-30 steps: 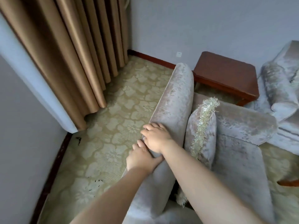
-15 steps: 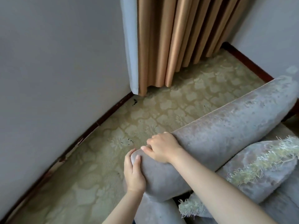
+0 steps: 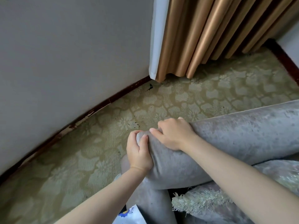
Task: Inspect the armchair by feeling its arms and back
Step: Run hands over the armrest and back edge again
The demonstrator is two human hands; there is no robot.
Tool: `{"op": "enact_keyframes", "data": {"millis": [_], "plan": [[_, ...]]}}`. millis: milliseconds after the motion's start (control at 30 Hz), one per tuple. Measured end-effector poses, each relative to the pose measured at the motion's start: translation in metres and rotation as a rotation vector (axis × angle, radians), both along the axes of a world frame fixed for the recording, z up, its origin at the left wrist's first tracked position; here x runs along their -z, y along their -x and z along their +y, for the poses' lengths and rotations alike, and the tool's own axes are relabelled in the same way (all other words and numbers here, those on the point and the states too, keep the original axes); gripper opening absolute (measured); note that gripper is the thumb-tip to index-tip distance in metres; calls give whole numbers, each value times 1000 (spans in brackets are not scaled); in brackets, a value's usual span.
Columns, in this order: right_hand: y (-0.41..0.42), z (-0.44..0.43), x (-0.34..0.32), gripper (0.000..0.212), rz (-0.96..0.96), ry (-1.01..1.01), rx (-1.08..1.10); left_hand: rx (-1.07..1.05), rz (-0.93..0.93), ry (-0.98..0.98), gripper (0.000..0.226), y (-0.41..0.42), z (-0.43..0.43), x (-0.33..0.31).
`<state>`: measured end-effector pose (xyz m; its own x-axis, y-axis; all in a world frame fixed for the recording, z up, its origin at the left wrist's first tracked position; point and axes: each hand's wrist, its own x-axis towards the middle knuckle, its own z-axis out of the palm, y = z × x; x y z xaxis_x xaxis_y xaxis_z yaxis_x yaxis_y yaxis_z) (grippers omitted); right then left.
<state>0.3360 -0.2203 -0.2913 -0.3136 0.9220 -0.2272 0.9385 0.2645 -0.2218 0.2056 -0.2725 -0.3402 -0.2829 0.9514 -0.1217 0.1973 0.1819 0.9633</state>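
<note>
Fingers (image 3: pixel 132 136) of left hand (image 3: pixel 139 153) pinch the rounded front end of the armchair arm (image 3: pixel 242 139); right hand (image 3: pixel 175 135) curls over its top just behind. Plush padding looks soft, frame probably stiff and heavy: feel along the roll top. Chair stands on patterned carpet (image 3: pixel 178 97) near curtain (image 3: pixel 202 38).

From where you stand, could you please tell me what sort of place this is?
Likely a home or hotel sitting room: a grey upholstered armchair, patterned green carpet and long gold curtains.
</note>
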Motion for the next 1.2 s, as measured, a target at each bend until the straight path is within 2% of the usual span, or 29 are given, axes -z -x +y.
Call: {"op": "enact_keyframes", "data": {"millis": [100, 233, 367, 500, 600, 667, 733, 833, 933, 1000, 1200], "plan": [[-4, 8, 4, 46, -1, -34, 38, 44, 23, -12, 46, 1, 10, 6], [23, 7, 18, 45, -26, -58, 67, 90, 35, 13, 57, 25, 13, 20], [22, 7, 18, 43, -39, -41, 155, 239, 173, 61, 69, 36, 16, 16], [28, 5, 18, 42, -27, -28, 260, 577, 394, -12, 64, 65, 29, 16], [27, 2, 19, 36, 27, -90, 368, 989, 600, -92, 62, 82, 59, 9], [29, 1, 21, 53, 21, -124, 496, 1264, 843, -251, 69, 83, 91, -2], [38, 3, 23, 73, -59, -142, 719, 1423, 998, -374, 74, 73, 127, -17], [56, 7, 23, 103, -179, -113, 1265, 1445, 1094, -420, 67, 48, 175, -40], [69, 12, 15, 117, -115, -11, 1704, 1478, 1181, -603, 62, 32, 205, -63], [74, 16, 12, 119, -61, 23, 1838, 1510, 1199, -665, 62, 25, 218, -76], [69, 27, 15, 109, -58, 9, 1951, 1632, 1177, -956, 61, -11, 237, -98]]}}
